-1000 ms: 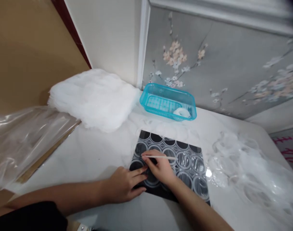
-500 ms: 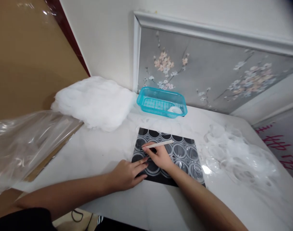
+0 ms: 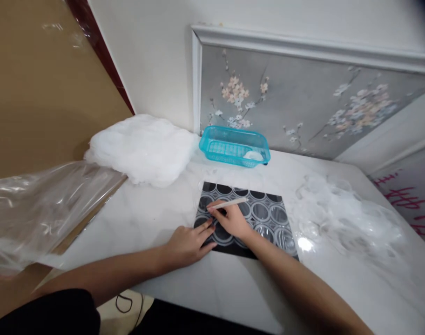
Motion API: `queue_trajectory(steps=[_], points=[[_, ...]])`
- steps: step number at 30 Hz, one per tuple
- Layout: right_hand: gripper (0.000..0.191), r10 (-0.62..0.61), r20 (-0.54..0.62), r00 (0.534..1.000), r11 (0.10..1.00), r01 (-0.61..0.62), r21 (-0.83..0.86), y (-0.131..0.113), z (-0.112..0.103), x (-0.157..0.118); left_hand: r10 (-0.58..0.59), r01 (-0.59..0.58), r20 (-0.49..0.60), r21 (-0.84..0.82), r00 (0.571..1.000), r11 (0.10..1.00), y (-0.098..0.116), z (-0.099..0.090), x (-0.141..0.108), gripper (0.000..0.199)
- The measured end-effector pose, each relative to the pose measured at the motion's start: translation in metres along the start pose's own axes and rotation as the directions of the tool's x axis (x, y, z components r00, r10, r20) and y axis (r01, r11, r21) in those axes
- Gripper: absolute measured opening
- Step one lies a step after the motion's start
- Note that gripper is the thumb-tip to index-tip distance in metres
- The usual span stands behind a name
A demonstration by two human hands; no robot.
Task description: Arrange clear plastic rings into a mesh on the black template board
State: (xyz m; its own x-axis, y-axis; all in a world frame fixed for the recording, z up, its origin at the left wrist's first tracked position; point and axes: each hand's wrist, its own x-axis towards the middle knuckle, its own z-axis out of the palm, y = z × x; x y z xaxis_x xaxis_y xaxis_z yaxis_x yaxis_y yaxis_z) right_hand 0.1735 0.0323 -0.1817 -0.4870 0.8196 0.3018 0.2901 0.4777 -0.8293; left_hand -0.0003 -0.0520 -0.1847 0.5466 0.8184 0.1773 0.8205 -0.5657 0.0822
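At the far right edge of the frame, below the middle, a pale grey panel [image 3: 420, 204] bears red handwritten-looking characters [image 3: 408, 197] in two or three slanting rows. They are cut off by the frame edge and blurred, so no character can be read with certainty. The large grey framed wall panel [image 3: 303, 107] in the upper centre carries only painted blossom branches, with no lettering. The black rectangular mat with a pattern of white circles [image 3: 268, 204] at the centre shows no words or numbers. The turquoise plastic basket [image 3: 233, 148] above it shows no label or brand.
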Motion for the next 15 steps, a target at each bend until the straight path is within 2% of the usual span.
queue_trajectory(steps=[7,11,15], points=[[0.022,0.008,-0.001,1.000,0.997,-0.008,-0.077,0.001,-0.001,0.004,0.024,-0.022,-0.016,0.132,1.000,0.991,0.003,-0.003,0.008,0.039],[0.023,0.001,0.000,1.000,0.998,-0.001,-0.060,0.001,-0.001,0.006,0.031,-0.024,-0.050,0.144,0.998,0.989,0.002,-0.001,0.010,0.039],[0.023,0.010,0.000,1.000,0.999,-0.010,-0.037,0.002,0.000,0.006,-0.033,0.034,-0.013,0.159,0.999,0.987,0.003,-0.003,0.013,0.044]])
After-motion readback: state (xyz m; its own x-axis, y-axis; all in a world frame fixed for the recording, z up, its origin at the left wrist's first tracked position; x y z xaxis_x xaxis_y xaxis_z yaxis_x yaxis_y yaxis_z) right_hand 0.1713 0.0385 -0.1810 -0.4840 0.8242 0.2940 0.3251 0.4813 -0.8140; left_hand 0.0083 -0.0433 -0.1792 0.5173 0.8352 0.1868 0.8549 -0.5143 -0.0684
